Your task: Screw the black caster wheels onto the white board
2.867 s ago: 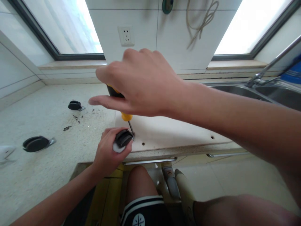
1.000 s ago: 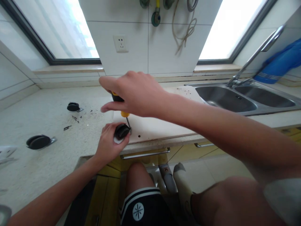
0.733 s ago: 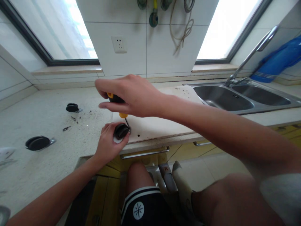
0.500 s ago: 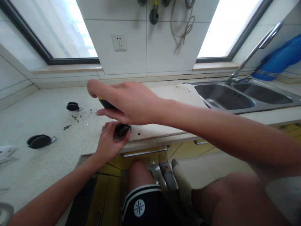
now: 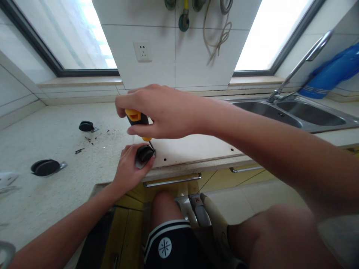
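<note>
My right hand (image 5: 157, 112) grips a yellow and black screwdriver (image 5: 137, 116) from above. Its metal shaft slants down to the plate edge of a black caster wheel (image 5: 144, 153). Whether the tip sits in a screw is too small to tell. My left hand (image 5: 130, 164) is closed round that caster and presses it against the near left corner of a white board (image 5: 193, 151). Dark holes show along the board's near edge, and my right forearm hides part of the board. Two more casters, a nearer one (image 5: 45, 167) and a farther one (image 5: 86, 126), lie on the counter to the left.
Several small dark screws (image 5: 79, 151) lie scattered on the pale countertop (image 5: 92, 179). A steel double sink (image 5: 311, 112) with a tap (image 5: 303, 67) is at the right, beside a blue cloth (image 5: 331, 73). Drawer handles (image 5: 172, 180) stick out below the counter's front edge.
My right hand has shifted slightly right and tilted with the screwdriver, so its yellow handle and shaft now show. My left hand stays on the caster.
</note>
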